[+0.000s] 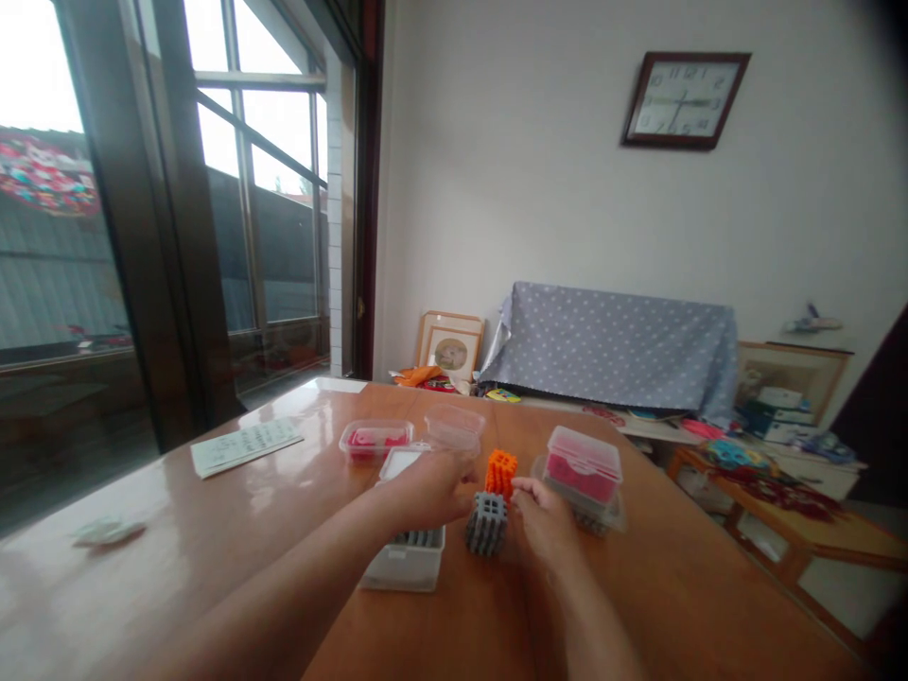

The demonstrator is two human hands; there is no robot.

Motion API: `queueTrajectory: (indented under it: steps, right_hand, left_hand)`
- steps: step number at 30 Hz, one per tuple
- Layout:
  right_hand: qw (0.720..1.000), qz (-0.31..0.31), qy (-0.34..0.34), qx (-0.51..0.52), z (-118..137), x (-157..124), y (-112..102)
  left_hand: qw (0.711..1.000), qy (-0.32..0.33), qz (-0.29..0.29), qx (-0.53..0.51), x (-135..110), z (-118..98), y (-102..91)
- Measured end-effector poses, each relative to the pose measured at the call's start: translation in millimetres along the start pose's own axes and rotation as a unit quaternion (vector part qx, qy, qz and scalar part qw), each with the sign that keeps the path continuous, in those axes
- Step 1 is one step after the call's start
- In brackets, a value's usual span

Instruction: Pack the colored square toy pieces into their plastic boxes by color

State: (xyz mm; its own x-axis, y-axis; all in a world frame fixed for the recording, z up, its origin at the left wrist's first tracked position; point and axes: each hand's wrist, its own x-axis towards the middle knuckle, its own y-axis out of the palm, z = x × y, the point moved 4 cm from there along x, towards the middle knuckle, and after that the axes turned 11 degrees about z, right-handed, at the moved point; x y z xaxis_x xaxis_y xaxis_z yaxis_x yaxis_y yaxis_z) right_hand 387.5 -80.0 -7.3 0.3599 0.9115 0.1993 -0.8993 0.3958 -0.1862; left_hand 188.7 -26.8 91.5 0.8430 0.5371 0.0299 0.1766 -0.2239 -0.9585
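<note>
An orange lattice cube [500, 470] and a grey lattice cube [486, 522] stand together on the brown table [213, 539], the orange one just behind the grey one. My left hand [432, 487] reaches in from the left, fingers curled near both cubes, above an open clear box [408, 558] of grey pieces. My right hand [543, 515] sits right of the cubes with its fingertips pinched at the orange cube's lower edge. Whether either hand truly grips a cube is not clear.
A lidded box of pink pieces [583, 465] stands at the right on another box. A shallow tray with pink pieces [375, 440], an empty clear tub [454, 426] and a printed sheet [245, 445] lie further back. A low cluttered table [780, 492] stands right.
</note>
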Motion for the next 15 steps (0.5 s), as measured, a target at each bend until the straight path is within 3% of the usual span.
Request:
queueTrajectory:
  steps: [6,15]
  right_hand:
    - [1.000,-0.011,-0.009,0.011,4.7,0.6,-2.2]
    - [0.999,-0.009,-0.027,-0.028,13.0,-3.2,-1.4]
  left_hand:
    - [0.994,0.033,0.070,0.080,32.9,-15.4,14.1]
    - [0.989,0.013,0.105,0.102,45.5,-19.1,23.2]
